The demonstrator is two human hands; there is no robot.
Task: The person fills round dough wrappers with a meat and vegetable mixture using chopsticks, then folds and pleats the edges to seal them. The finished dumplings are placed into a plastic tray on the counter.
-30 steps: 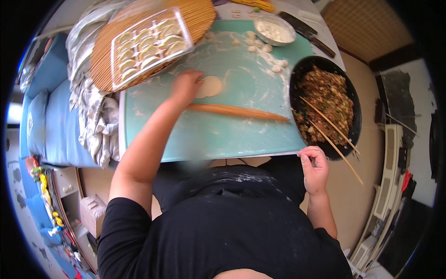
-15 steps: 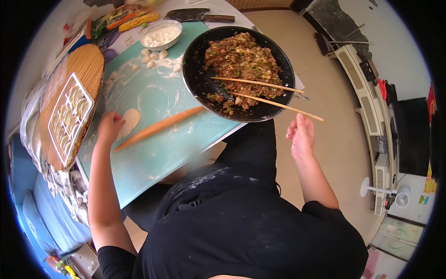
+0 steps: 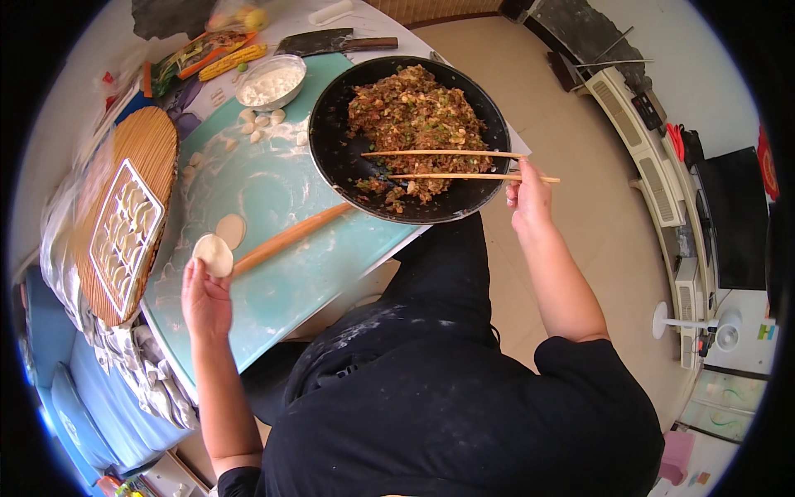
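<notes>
In my left hand point(image 3: 205, 305) is a round dumpling wrapper point(image 3: 214, 255), pinched by its lower edge and raised over the green mat. Another wrapper point(image 3: 232, 229) lies on the mat just beyond it. My right hand point(image 3: 532, 199) has its fingers closed around the outer ends of two wooden chopsticks point(image 3: 460, 176) at the pan's right rim. Their tips reach into the black pan point(image 3: 330, 157), near the minced filling point(image 3: 414, 116). Between the held wrapper and the pan lies a wooden rolling pin point(image 3: 298, 233).
A bowl of flour point(image 3: 273, 86) and small dough pieces point(image 3: 261, 121) sit left of the pan. A cleaver point(image 3: 331, 43) and corn point(image 3: 232, 62) are at the back. At the left, a round woven board point(image 3: 149, 141) bears a white tray of dumplings point(image 3: 128, 219).
My left hand has lifted a wrapper off the mat. My right hand has moved up to the chopsticks and taken hold of them; their outer ends have swung upward.
</notes>
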